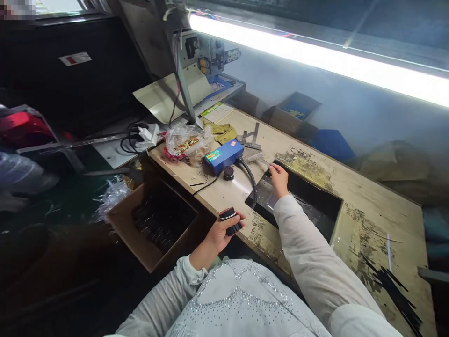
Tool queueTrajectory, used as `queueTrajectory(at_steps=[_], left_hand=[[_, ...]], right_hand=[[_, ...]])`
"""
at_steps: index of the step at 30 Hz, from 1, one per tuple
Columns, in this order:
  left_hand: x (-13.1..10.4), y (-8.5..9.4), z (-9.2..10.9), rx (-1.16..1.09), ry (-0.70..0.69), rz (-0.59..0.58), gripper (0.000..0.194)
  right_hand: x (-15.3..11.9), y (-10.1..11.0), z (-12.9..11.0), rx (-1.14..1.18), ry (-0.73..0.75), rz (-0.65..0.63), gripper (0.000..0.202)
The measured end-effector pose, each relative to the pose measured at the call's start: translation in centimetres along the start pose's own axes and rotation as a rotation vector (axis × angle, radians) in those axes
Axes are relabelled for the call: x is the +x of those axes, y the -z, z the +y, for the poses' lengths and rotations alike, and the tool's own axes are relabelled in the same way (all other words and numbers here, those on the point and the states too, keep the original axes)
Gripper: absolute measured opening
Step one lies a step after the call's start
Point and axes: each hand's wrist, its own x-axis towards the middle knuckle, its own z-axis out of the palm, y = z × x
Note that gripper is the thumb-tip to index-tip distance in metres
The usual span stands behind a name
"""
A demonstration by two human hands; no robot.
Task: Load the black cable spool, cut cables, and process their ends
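Observation:
My left hand [218,235] is closed around a black ribbed bundle [228,214] with a white band across it, just off the front edge of the wooden table [224,194]. My right hand [279,180] is pinched above the far left corner of a dark recess [324,217] in the tabletop. Something thin and pale shows at its fingertips, too small to name. Left of it lies a blue box-shaped device [226,157] with a black ribbed hose [251,180] that leads into the recess. A small round black piece [228,173] sits in front of the device.
A caliper [250,137], a yellow-green cloth [224,133] and a plastic bag of small pieces [187,142] lie at the back left. An open cardboard box [122,217] of black pieces stands below left. Black strips [396,295] lie at right. A bright tube lamp [315,54] hangs overhead.

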Motion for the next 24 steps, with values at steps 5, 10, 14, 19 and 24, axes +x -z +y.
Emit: queueTrajectory(at_steps=[5, 10, 14, 19, 24], left_hand=[[-0.6, 0.0, 1.0, 0.173, -0.060, -0.010, 0.044], [-0.9, 0.4, 2.0, 0.516, -0.235, -0.077, 0.063], [-0.6, 0.6, 2.1, 0.727, -0.349, -0.131, 0.080], [0.1, 0.1, 1.6, 0.741, -0.413, -0.247, 0.075], [0.0, -0.2, 1.1, 0.701, -0.388, -0.335, 0.065]], right_hand=[[-0.6, -2.8, 0.4, -0.199, 0.039, -0.070, 0.042], [-4.5, 0.5, -2.5, -0.318, 0.347, -0.283, 0.056], [-9.9, 3.2, -7.9, -0.236, 0.556, -1.083, 0.066], [-14.4, 3.5, -11.5, -0.478, 0.894, -1.291, 0.063], [-15.2, 3.4, -10.9, -0.579, 0.947, -1.321, 0.041]])
